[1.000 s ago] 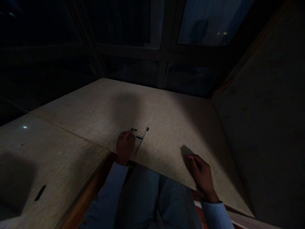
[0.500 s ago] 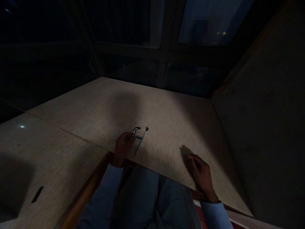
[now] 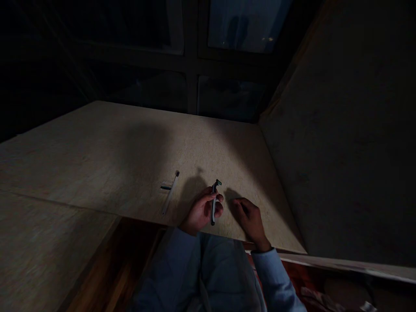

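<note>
My left hand [image 3: 201, 212] is closed around the handle of a razor [image 3: 213, 211], holding it upright above the table with its head at the top. To the right, my right hand [image 3: 248, 219] rests low over the tabletop, fingers curled; whatever may be in them is hidden. Left of both hands lies a toothbrush [image 3: 169, 196] with a pale handle and a dark head pointing away from me. Beside it is a small clear piece [image 3: 167, 183], with a short dark teal strip [image 3: 165, 188] touching or very near the toothbrush.
The stone-patterned tabletop [image 3: 208, 143] ends at a front edge just above my lap. A dark wall panel [image 3: 331, 143] borders it on the right, and window frames [image 3: 191, 93] stand behind. Light is dim, with shadows across the surface.
My left hand has lifted the razor from beside the toothbrush and carried it right, near my right hand. The view has turned rightward. My right hand stays curled.
</note>
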### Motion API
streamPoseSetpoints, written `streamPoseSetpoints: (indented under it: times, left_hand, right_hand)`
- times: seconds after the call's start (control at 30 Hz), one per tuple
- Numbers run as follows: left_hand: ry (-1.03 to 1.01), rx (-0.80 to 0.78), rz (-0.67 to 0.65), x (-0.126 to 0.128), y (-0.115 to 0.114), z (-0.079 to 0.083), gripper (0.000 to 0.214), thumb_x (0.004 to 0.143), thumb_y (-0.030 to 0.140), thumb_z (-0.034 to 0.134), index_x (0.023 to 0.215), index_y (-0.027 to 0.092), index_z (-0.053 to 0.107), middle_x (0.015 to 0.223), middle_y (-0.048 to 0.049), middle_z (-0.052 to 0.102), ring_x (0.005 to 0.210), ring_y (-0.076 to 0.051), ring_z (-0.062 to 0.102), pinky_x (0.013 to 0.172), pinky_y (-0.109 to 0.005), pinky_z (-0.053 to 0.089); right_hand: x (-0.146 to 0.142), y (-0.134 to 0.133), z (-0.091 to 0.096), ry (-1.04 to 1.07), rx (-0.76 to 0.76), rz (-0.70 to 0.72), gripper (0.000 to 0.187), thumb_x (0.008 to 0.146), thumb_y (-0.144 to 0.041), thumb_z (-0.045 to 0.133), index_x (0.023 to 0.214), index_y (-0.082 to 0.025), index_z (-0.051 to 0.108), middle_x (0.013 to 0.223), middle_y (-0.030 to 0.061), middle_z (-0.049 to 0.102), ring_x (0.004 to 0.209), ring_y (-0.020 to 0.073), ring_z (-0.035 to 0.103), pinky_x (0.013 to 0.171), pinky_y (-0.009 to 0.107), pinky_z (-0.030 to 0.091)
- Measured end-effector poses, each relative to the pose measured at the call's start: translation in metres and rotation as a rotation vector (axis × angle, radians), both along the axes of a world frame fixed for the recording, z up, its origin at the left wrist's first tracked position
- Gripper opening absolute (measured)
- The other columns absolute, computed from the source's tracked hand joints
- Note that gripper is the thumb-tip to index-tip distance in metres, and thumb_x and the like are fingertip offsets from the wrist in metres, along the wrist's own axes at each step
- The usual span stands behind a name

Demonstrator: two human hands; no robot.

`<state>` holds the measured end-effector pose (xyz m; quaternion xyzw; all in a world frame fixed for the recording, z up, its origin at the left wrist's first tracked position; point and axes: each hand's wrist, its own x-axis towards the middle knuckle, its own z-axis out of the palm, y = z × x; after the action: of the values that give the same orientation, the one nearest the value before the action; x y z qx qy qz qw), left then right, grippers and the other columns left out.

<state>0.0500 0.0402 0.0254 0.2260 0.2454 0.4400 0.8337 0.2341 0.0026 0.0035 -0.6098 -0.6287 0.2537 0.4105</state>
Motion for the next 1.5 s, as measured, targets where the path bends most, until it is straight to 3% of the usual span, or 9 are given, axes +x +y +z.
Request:
streamPoseSetpoints:
  times: [0.2,0.3,0.4,0.5,0.7,0.83,1.0,1.3,1.5]
  left_hand:
    - [0.006,-0.004,-0.064,0.004,0.006,-0.013,0.025,0.074,0.028,0.072,0.09,0.019,0.055,0.068,0.0029,0.057,0.049,-0.007,0.053,0.045,-0.02,0.037]
    - [0.039,0.022,-0.079,0.003,0.006,-0.015,0.028,0.074,0.028,0.074,0.093,0.019,0.055,0.065,0.0055,0.054,0.042,-0.004,0.043,0.041,-0.018,0.029]
    - [0.08,0.034,-0.1,0.004,0.005,-0.016,0.031,0.08,0.04,0.072,0.097,0.018,0.057,0.062,0.0068,0.051,0.036,-0.002,0.033,0.038,-0.017,0.02]
    - [0.064,0.009,-0.136,0.004,0.002,-0.02,0.042,0.088,0.056,0.059,0.098,0.016,0.06,0.06,0.006,0.048,0.035,-0.002,0.03,0.037,-0.018,0.021]
    - [0.055,-0.005,-0.165,-0.001,-0.002,-0.027,0.039,0.091,0.053,0.055,0.084,0.015,0.058,0.057,0.0059,0.045,0.035,-0.003,0.029,0.039,-0.018,0.022]
    - [0.109,0.042,-0.157,0.0,-0.005,-0.025,0.041,0.088,0.055,0.057,0.084,0.014,0.061,0.057,0.0053,0.047,0.035,-0.003,0.031,0.039,-0.019,0.022]
    - [0.269,0.216,-0.184,0.001,-0.011,-0.019,0.045,0.083,0.056,0.065,0.084,0.012,0.067,0.06,0.0027,0.052,0.039,-0.004,0.037,0.04,-0.02,0.021]
    - [0.375,0.272,-0.262,0.001,-0.011,-0.013,0.049,0.078,0.06,0.069,0.077,0.012,0.067,0.06,0.002,0.051,0.041,-0.004,0.039,0.039,-0.021,0.021]
    - [0.419,0.274,-0.263,0.003,-0.009,-0.012,0.048,0.079,0.06,0.067,0.077,0.012,0.066,0.057,0.0036,0.048,0.04,-0.005,0.037,0.039,-0.021,0.022]
  right_hand:
    - [0.001,0.001,-0.002,0.004,0.011,0.014,0.034,0.098,-0.044,0.049,0.089,-0.02,0.072,0.081,0.0061,0.074,0.073,0.0209,0.067,0.067,0.03,0.05]
    - [0.001,0.001,-0.002,0.008,-0.004,0.007,0.034,0.098,-0.044,0.05,0.089,-0.02,0.072,0.08,0.0055,0.073,0.071,0.0202,0.066,0.064,0.029,0.049]
    - [0.001,0.001,-0.001,0.011,-0.006,0.009,0.033,0.097,-0.044,0.05,0.087,-0.02,0.071,0.079,0.0048,0.073,0.07,0.0199,0.065,0.063,0.028,0.048]
    - [0.001,0.001,0.0,0.012,-0.008,0.012,0.034,0.098,-0.044,0.05,0.087,-0.02,0.071,0.078,0.0049,0.072,0.071,0.02,0.065,0.064,0.028,0.048]
    - [-0.001,0.001,0.0,0.016,-0.001,0.003,0.032,0.097,-0.042,0.051,0.086,-0.02,0.072,0.079,0.0047,0.073,0.07,0.0196,0.066,0.064,0.028,0.048]
    - [0.0,-0.001,0.001,0.06,-0.009,0.011,0.031,0.096,-0.042,0.052,0.088,-0.02,0.071,0.08,0.0041,0.073,0.073,0.0197,0.065,0.066,0.028,0.049]
    - [0.005,-0.005,-0.004,0.222,-0.009,0.016,0.033,0.095,-0.048,0.052,0.097,-0.02,0.07,0.081,0.0034,0.07,0.074,0.0193,0.064,0.07,0.029,0.05]
    - [0.005,-0.006,-0.002,0.427,-0.003,0.214,0.056,0.079,-0.059,0.071,0.12,-0.022,0.062,0.074,-0.0022,0.057,0.069,0.0176,0.059,0.066,0.03,0.05]
    - [0.007,-0.007,-0.005,0.482,0.004,0.212,0.043,0.082,-0.048,0.073,0.116,-0.023,0.067,0.076,-0.0012,0.055,0.072,0.0173,0.058,0.07,0.03,0.05]
